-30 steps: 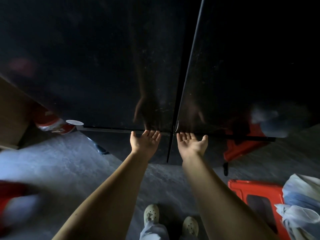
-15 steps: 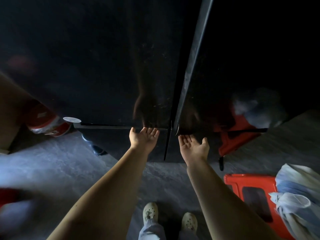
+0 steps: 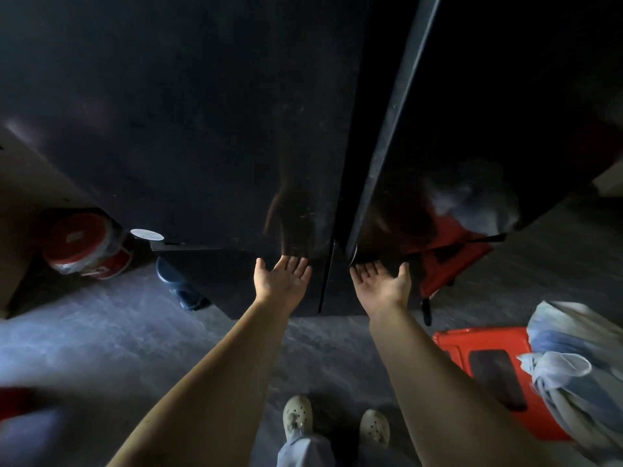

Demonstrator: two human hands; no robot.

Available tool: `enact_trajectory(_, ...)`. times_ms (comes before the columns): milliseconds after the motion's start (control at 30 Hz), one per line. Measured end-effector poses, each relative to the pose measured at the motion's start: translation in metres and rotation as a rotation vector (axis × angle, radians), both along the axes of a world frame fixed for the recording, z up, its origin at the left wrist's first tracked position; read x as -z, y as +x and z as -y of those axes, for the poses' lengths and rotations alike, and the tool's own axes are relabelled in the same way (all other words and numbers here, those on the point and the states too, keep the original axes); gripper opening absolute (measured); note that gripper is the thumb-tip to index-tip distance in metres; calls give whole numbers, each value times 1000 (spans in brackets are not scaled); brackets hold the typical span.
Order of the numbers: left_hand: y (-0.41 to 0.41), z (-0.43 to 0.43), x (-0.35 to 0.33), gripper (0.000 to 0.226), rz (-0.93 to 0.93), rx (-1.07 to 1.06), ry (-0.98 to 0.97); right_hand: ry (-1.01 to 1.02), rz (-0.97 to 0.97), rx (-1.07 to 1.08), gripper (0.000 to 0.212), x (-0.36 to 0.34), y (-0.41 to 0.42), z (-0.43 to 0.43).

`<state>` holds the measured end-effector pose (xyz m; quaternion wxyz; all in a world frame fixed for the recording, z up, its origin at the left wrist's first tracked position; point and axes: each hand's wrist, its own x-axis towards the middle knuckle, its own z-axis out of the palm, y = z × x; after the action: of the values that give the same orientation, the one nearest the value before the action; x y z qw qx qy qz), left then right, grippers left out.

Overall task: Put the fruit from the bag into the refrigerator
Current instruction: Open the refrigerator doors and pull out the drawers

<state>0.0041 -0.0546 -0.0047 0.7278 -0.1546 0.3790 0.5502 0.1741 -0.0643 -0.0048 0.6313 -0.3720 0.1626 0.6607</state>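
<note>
A tall black refrigerator fills the upper view, with a left door [image 3: 188, 129] and a right door [image 3: 505, 96]. Both doors stand slightly ajar, and a dark gap runs between them. My left hand [image 3: 281, 278] is palm up, its fingertips hooked under the bottom edge of the left door. My right hand [image 3: 381, 281] is palm up too, with its fingertips under the right door's bottom edge. A knotted white and blue plastic bag [image 3: 573, 362] rests on a red stool [image 3: 472, 342] at the lower right. The fruit is hidden inside the bag.
A red and white bucket [image 3: 84, 244] stands on the grey floor at the left, beside a brown cabinet [image 3: 20, 203]. A blue object [image 3: 182, 284] lies by the refrigerator's base. My feet in white clogs [image 3: 296, 412] stand just below the doors.
Both doors have swung outward and the gap between them has widened, the right door most. My hands have stayed at the doors' bottom edges and moved apart slightly.
</note>
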Motion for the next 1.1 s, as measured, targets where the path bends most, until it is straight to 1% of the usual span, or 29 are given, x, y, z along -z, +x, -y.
enact_trajectory(167, -2, 8, 3, 70, -10, 10, 2, -13, 19, 6, 75, 3, 6, 18)
enact_trajectory(300, 1, 22, 10, 66, -54, 7, 5, -32, 28, 15, 68, 12, 14, 36)
enact_trajectory(400, 1, 38, 16, 64, -85, 19, 18, -20, 7, -75, 65, 17, 20, 50)
enact_trajectory(467, 1, 51, 18, 63, -71, 3, 15, -5, -30, -79, 56, 15, 24, 62)
enact_trajectory(567, 4, 73, 19, 64, -44, -25, 10, 4, -39, 17, 40, 11, 32, 82)
enact_trajectory(667, 6, 95, 18, 58, -70, -102, -24, 15, -11, 45, 35, 9, 44, 101)
enact_trajectory(767, -2, 115, 22, 52, -93, -199, -38, 16, 2, 19, 34, 11, 53, 113)
enact_trajectory(867, -12, 130, 21, 50, -119, -229, -31, -14, 14, 2, 35, 12, 59, 121)
enact_trajectory(1033, -19, 152, 12, 54, -148, -182, -36, -79, 69, -115, 40, 13, 60, 141)
enact_trajectory(1100, -22, 158, 8, 61, -148, -141, -53, -103, 79, -115, 52, 8, 57, 151)
